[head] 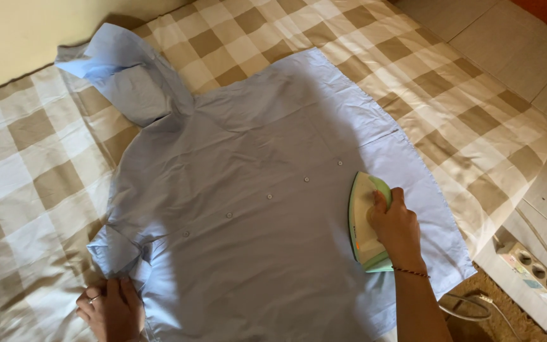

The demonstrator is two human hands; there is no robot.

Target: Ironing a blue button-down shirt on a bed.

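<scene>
right hand (399, 227) grips iron (365, 221) on shirt (254, 209); left hand (110, 308) pins collar (118, 253)

Single head-worn view, steeply downward (close) over the shirt (267, 209).

A beige and white checked cloth (26, 164) is covering the work surface. A cream wall (33, 31) is running along the upper left. Pale floor tiles (514, 44) are showing at right, where a white power strip (539, 278) is lying in daylight.
</scene>
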